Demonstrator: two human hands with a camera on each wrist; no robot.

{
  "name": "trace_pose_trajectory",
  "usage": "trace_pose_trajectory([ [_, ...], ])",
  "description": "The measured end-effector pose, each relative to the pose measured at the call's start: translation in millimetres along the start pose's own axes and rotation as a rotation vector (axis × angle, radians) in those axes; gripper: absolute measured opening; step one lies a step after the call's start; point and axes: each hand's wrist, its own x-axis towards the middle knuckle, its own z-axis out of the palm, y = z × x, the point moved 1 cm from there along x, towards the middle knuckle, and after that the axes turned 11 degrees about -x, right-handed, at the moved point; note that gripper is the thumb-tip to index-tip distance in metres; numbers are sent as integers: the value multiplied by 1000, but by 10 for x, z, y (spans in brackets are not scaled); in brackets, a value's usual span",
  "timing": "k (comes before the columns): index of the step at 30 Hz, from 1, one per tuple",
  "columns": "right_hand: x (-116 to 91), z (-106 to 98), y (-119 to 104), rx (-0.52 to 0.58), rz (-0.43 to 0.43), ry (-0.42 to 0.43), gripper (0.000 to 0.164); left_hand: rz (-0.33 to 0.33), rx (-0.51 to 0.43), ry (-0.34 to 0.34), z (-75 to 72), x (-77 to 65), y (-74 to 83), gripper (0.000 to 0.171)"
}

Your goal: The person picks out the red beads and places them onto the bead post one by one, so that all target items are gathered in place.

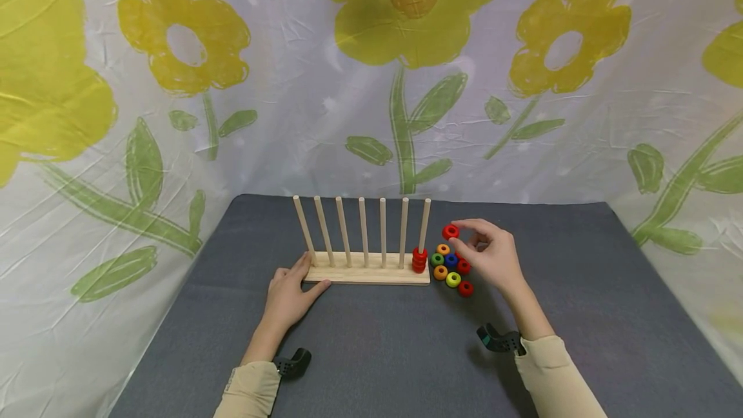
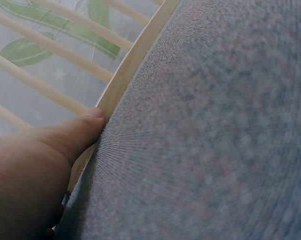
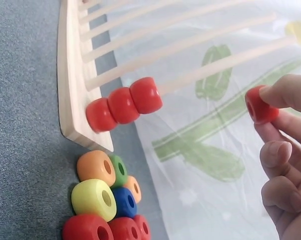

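My left hand (image 1: pixel 289 295) held the left end of a pale wooden rack (image 1: pixel 360 278), thumb pressed against the front edge of its flat, narrow base and fingers at the end. Out to the right, well apart from it, my right hand (image 1: pixel 490 253) pinched a glossy red, rounded bead (image 3: pixel 266 111) with a hole through it, between thumb and fingertips. That bead was up in the air, just right of the rightmost of seven slim, smooth, round wooden pegs (image 1: pixel 364 231) and apart from it. Three shiny red beads (image 1: pixel 419 260) were stacked at the foot of that same peg, touching one another. Beside the rack's right end, close together, lay loose beads of the same stubby shape: two orange beads (image 3: pixel 93 167), a green bead (image 3: pixel 119 170), a blue bead (image 3: pixel 121 202), a yellow bead (image 3: pixel 88 197) and three loose red beads (image 3: pixel 80 227). Everything stood on a tabletop (image 1: pixel 371 340) covered in dark grey-blue, finely woven cloth. Behind it hung a creased, pale fabric backdrop (image 1: pixel 290 115) printed with yellow flowers and green leaves.
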Motion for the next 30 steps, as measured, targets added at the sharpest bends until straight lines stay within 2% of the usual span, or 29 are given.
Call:
trace_pose_trajectory([
  [30,108,-64,-124,15,-55,33,27,-2,2,-6,-2,-9,4,88],
])
